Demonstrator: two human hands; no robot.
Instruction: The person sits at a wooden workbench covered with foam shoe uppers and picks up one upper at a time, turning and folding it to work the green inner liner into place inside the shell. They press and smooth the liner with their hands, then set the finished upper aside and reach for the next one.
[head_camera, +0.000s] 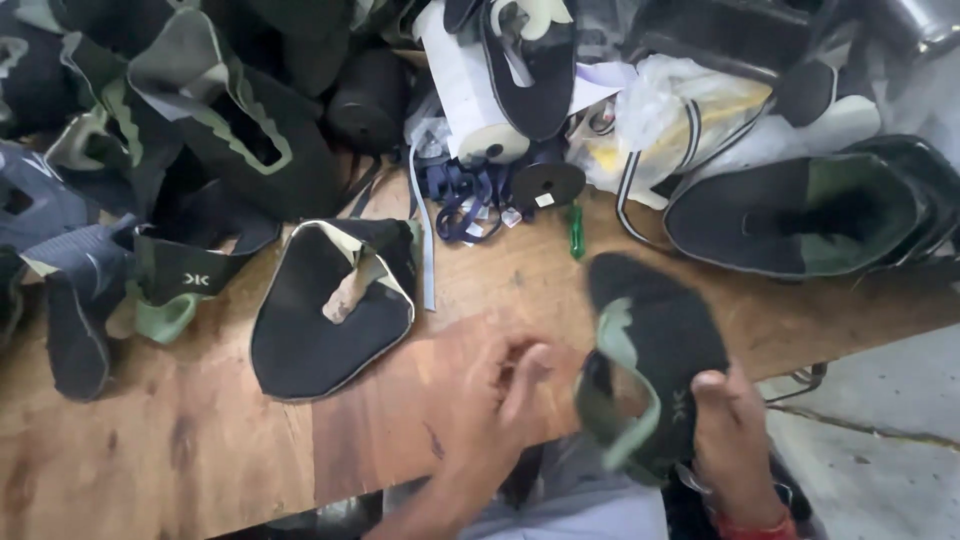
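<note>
Black shoe upper (655, 350) gripped by right hand (735, 440) | left hand (500, 395) loosely curled, empty, over wooden table (180, 440)

Soft, even daylight falls on the wooden bench (200, 440), brightest toward two o'clock where the clear plastic bag (660, 110) glares pale. Dark fabric at eleven o'clock sinks into shadow, and both hands at six o'clock smear with motion blur.

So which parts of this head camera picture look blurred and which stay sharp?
In the head view, the left hand and the black knit shoe upper with green trim held by the right hand are motion-smeared; the flat black upper on the wooden bench looks sharper.
</note>
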